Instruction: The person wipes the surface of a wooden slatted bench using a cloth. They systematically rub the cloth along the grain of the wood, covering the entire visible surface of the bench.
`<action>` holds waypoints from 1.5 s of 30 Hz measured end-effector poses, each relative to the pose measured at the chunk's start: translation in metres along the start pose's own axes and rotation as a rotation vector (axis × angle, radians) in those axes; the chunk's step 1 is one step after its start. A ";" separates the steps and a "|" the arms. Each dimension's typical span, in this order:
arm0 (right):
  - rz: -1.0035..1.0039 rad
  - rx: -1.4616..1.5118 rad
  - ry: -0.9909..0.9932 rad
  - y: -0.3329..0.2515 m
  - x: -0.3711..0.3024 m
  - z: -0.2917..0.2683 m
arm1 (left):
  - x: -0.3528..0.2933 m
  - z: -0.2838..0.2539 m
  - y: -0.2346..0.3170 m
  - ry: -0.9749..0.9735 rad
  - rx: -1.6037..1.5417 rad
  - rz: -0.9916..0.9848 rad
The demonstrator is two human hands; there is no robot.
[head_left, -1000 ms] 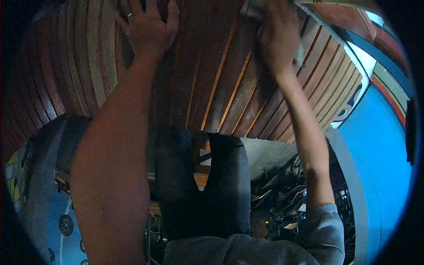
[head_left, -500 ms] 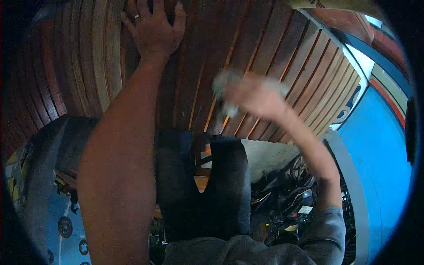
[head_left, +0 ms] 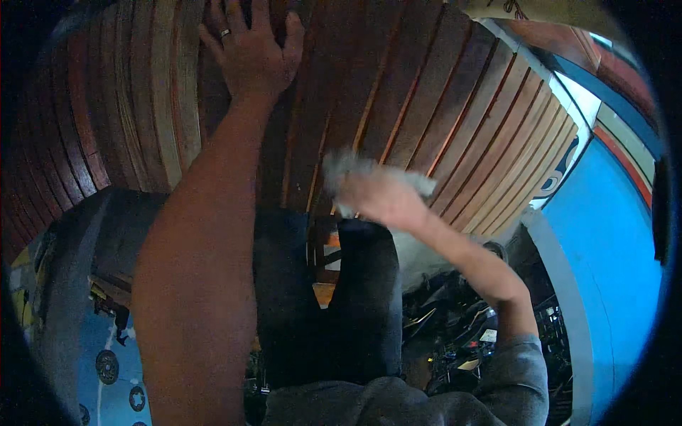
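My left hand [head_left: 256,53] lies with fingers spread on a dark slatted wooden surface [head_left: 341,78]; a ring sits on one finger, and some fingertips run out of the picture at the top. Near the close edge of the slats, my right hand [head_left: 383,199] presses a pale grey-white cloth [head_left: 347,170] against the wood. Motion blurs both the cloth and that hand. Parts of the cloth stick out on either side of the fingers.
Lighter slats [head_left: 529,156] run to the right. Beside them stands a bright blue panel [head_left: 611,234]. Dark jumbled items [head_left: 462,341] lie low on the right. At lower left, round dark metal discs [head_left: 107,366] sit against a blue surface.
My right hand and the cloth have moved toward me and slightly left across the slats. The left hand stays nearly in place.
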State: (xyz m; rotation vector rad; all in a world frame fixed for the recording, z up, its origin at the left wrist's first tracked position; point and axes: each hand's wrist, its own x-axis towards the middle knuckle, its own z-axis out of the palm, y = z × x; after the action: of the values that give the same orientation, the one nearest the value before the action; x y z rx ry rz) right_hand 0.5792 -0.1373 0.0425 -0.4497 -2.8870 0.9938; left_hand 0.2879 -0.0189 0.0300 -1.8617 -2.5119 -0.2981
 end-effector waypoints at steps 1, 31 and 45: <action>-0.093 0.057 -0.004 -0.018 -0.020 0.002 | 0.000 0.003 0.004 -0.008 -0.017 -0.005; 0.419 -0.168 0.156 -0.021 -0.028 -0.011 | -0.003 0.030 -0.013 0.123 -0.112 0.125; 0.625 -0.338 0.460 0.084 0.061 -0.066 | 0.001 0.005 -0.002 -0.020 0.112 0.015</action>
State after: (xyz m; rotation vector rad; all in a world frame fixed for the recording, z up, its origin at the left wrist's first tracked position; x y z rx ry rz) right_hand 0.5515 -0.0174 0.0407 -1.4461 -2.5096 0.3405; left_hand 0.2865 -0.0180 0.0248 -1.8499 -2.4698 -0.1370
